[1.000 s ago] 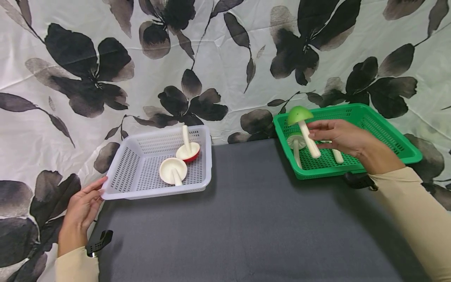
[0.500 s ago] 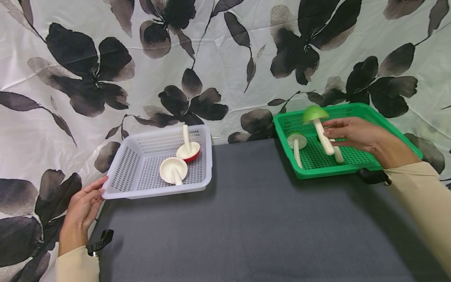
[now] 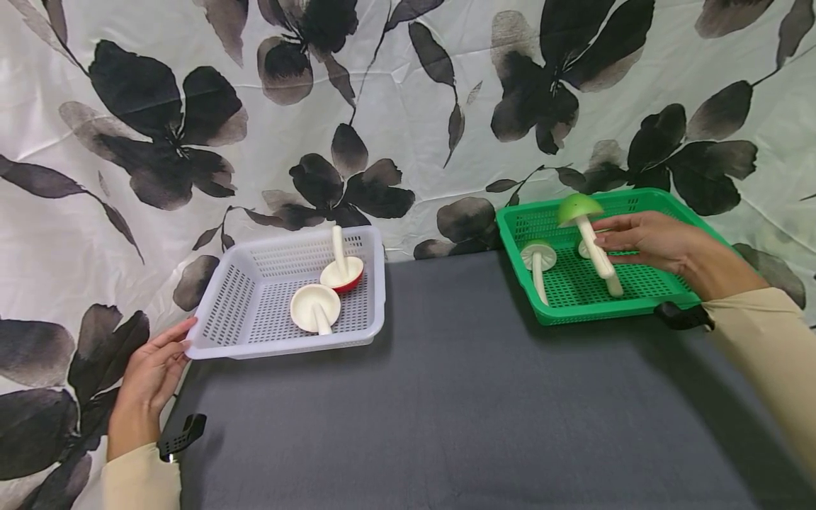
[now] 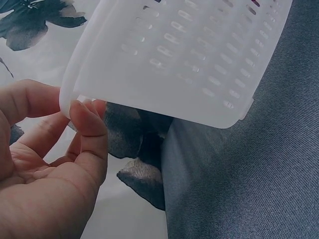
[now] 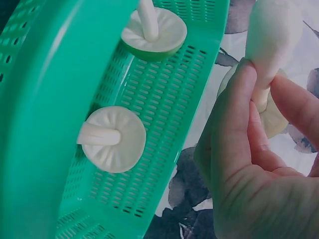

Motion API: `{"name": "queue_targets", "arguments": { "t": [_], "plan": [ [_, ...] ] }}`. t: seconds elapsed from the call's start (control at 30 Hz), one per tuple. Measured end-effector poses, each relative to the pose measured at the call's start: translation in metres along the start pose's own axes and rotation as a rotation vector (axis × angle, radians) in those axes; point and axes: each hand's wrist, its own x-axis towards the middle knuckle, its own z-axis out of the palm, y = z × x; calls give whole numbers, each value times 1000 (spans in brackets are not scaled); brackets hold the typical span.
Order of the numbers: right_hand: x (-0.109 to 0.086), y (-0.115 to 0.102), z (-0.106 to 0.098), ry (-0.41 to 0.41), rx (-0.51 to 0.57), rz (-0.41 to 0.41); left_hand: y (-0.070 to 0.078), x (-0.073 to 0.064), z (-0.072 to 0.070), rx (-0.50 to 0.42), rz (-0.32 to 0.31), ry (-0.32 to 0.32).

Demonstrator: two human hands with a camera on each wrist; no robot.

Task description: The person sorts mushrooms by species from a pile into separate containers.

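Note:
My left hand (image 3: 149, 375) pinches the left front corner rim of the white plastic basket (image 3: 280, 350) between thumb and fingers, as the left wrist view shows. Inside that basket lie a red-capped toy mushroom (image 3: 346, 286) and a second mushroom (image 3: 315, 303) whose cap colour is hidden; both have stems up. On the right, my right hand (image 3: 669, 248) pinches a green-capped toy mushroom (image 3: 580, 207) by its white stem, above the green basket (image 3: 593, 312). Two more mushrooms lie there: one at the left (image 5: 157, 35), another (image 5: 114, 144) partly hidden behind the held one in the head view.
A grey cloth (image 3: 433, 397) covers the table, and both baskets stand near its back edge. Behind them hangs a white curtain (image 3: 440, 134) with dark flowers. Grey cloth lies between the two baskets.
The right hand has moved to the right with the green-capped mushroom, further over the green basket. The left hand keeps its grip, and the white basket stays put.

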Motion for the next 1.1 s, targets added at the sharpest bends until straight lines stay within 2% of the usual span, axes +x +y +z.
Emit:
{"name": "queue_targets", "arguments": {
  "t": [0.23, 0.4, 0.63, 0.87, 1.1],
  "plan": [
    [-6, -2, 2, 43, -118, -15, 1, 0, 0, -4, -5, 4],
    [-10, -6, 8, 70, -143, -44, 1, 0, 0, -13, -9, 1],
    [-14, -11, 20, 79, -120, -80, 1, 1, 0, -10, -7, 1],
    [-17, -18, 29, 79, -119, -83, 1, 1, 0, -14, -11, 6],
    [-22, -22, 36, 59, -49, -103, 4, 1, 1, -33, -6, -20]
  ]
}}
